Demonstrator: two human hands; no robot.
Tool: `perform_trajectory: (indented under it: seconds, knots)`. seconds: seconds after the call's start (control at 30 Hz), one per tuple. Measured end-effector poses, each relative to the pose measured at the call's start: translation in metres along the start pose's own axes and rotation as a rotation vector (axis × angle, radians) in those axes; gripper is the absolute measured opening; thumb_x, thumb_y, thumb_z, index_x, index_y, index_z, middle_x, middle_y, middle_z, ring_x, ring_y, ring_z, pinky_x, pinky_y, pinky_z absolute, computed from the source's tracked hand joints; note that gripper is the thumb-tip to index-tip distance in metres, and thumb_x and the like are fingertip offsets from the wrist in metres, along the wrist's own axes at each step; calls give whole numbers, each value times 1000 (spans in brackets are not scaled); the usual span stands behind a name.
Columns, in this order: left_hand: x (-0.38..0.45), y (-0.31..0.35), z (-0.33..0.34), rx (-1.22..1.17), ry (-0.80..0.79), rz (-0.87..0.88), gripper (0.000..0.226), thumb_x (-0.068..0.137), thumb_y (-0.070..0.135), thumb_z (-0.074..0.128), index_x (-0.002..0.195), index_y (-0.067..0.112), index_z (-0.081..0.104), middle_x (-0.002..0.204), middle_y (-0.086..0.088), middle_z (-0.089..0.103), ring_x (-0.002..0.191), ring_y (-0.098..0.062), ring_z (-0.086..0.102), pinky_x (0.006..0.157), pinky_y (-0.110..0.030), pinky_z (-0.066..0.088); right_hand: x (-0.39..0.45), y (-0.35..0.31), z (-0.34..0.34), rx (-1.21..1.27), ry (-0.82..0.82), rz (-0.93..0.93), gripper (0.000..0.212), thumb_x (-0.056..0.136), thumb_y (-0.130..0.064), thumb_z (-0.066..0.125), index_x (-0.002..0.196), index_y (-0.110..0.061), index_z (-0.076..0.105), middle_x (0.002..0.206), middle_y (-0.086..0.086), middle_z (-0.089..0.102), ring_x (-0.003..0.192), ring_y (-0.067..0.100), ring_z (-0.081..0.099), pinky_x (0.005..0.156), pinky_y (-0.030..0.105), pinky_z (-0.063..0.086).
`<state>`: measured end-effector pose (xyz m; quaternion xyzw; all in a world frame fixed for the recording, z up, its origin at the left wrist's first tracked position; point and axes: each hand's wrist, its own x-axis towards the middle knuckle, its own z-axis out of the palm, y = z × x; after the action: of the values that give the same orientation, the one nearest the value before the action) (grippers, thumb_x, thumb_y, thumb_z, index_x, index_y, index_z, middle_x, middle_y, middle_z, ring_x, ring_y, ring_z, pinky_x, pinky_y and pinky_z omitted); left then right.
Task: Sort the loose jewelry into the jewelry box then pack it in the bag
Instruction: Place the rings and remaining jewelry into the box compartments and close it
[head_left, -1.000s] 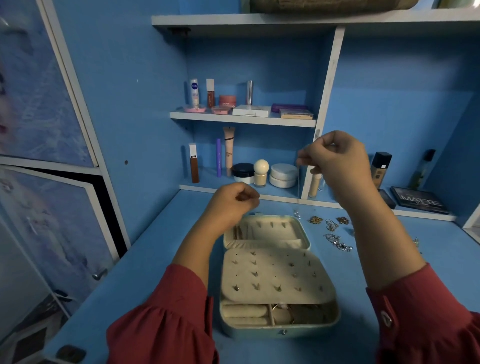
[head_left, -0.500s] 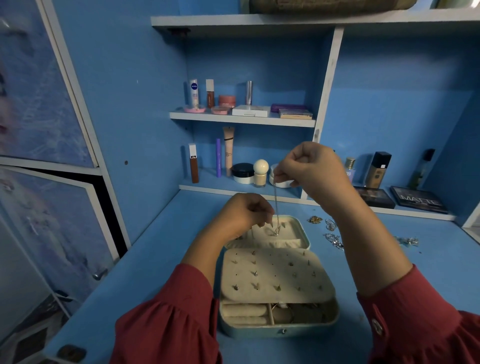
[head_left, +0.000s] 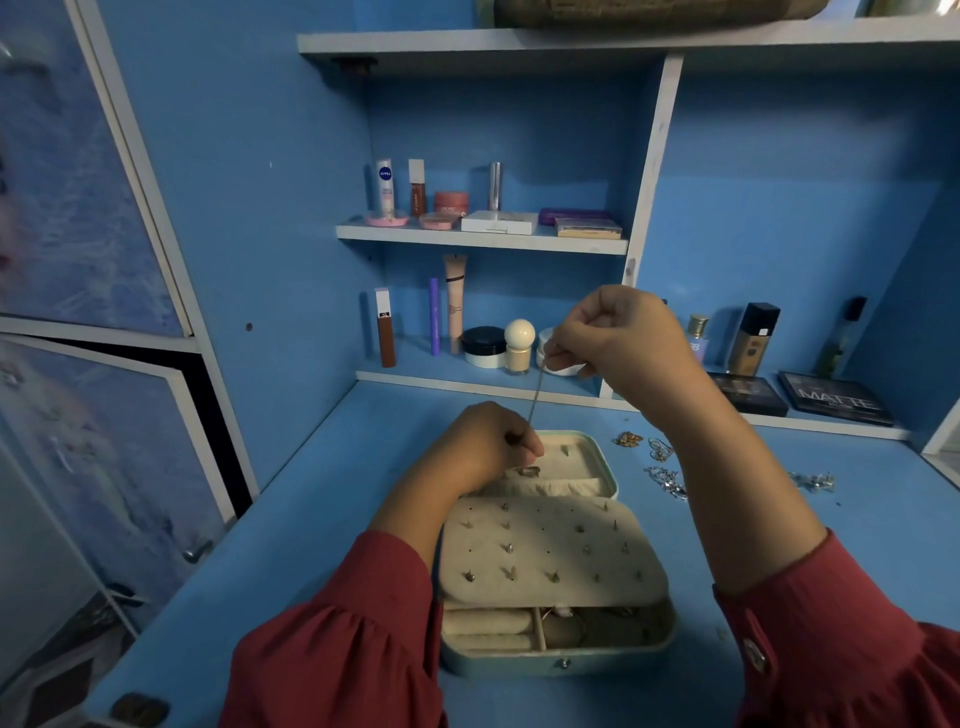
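1. Jewelry box (head_left: 550, 571), pale green oval case with cream padded lining, lying open at lower centre of the head view on the blue desk (head_left: 322, 519); lid half toward upper centre, cream earring panel (head_left: 550, 551) studded with small metal earrings folded over the tray half.
2. Long axis of the box running from bottom of frame toward the shelves, clasp end nearest the bottom edge.
3. Thin silver chain (head_left: 535, 395) stretched taut between both hands, long axis near vertical, leaning slightly right at the top; lower end just above the lid compartment.
4. Left hand (head_left: 488, 447), fingers curled tight, pinching the chain's lower end over the lid half; small pendant or clasp apparently dangling beneath, too small to tell.
5. Right hand (head_left: 618, 338), raised at centre frame, thumb and forefinger pinching the chain's upper end, remaining fingers curled in.
6. Loose silver and gold jewelry pieces (head_left: 662, 475) scattered on the desk right of the box, apart from it.
7. Step in hand, by judgement: hanging or laying the chain into the lid section.
8. Next move likely calling for lowering the right hand so the chain settles without tangling, then reaching for the scattered pieces; bag not clearly identifiable.
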<state>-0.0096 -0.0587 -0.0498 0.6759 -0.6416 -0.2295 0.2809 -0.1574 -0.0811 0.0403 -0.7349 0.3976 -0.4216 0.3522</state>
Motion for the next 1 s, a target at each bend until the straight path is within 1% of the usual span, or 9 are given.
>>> perform_trajectory:
  seconds: [0.13,0.27,0.47,0.6,0.67,0.73,0.83,0.93,1.0]
  knots:
    - [1,-1,-1,131,-46,-19,17,85,11,68,101,15,73,108,0,69,98,-10,61,85,-18,43,2,4,1,-69,0,37,5,80,-13,65,79,-13,60,64,-4,72,80,28,71,75,51,57]
    - [-7,0,-4,107,-69,23,21,87,5,64,105,12,72,111,-3,69,102,-14,62,91,-22,46,3,7,2,-139,-3,49,4,79,-13,65,79,-13,61,62,-7,71,75,18,71,75,46,58]
    - [-4,10,-5,223,-256,-29,32,91,-4,49,115,6,68,124,-10,63,114,-21,57,99,-28,44,6,11,5,-163,-32,72,7,79,-13,67,76,-14,61,63,-4,72,76,17,71,76,44,58]
    - [-17,7,-9,121,-173,-28,27,89,1,53,101,14,73,114,-3,66,99,-15,59,86,-23,47,7,14,7,-203,-62,87,6,78,-10,67,77,-13,62,64,-2,72,69,14,67,70,36,56]
    - [-17,7,-12,87,-196,-51,23,89,5,55,99,17,72,116,-3,65,104,-16,57,88,-24,46,8,16,10,-246,-119,108,6,79,-9,68,76,-12,63,66,-1,72,67,13,67,69,34,56]
    - [-17,6,-16,23,-151,-54,26,87,5,56,104,20,69,110,1,65,101,-14,59,87,-24,48,6,19,13,-284,-207,113,6,79,-9,68,75,-11,64,67,0,73,70,14,70,71,34,58]
    - [-17,5,-21,-204,-49,-22,42,82,-7,53,117,14,62,92,10,61,81,-4,57,67,-14,45,3,21,17,-271,-311,93,7,81,-9,67,75,-11,64,67,1,73,64,7,69,68,27,57]
    - [-20,8,-24,-495,29,36,30,82,-7,62,108,7,67,94,-1,70,89,-9,65,77,-15,51,3,22,18,-245,-338,91,10,83,-10,67,74,-14,64,70,3,73,65,7,69,62,19,54]
    - [-21,8,-22,-581,78,51,21,81,-5,66,99,5,70,90,-6,72,84,-10,68,78,-16,53,4,24,17,-248,-323,94,10,82,-10,67,74,-15,64,70,3,73,63,6,67,64,21,54]
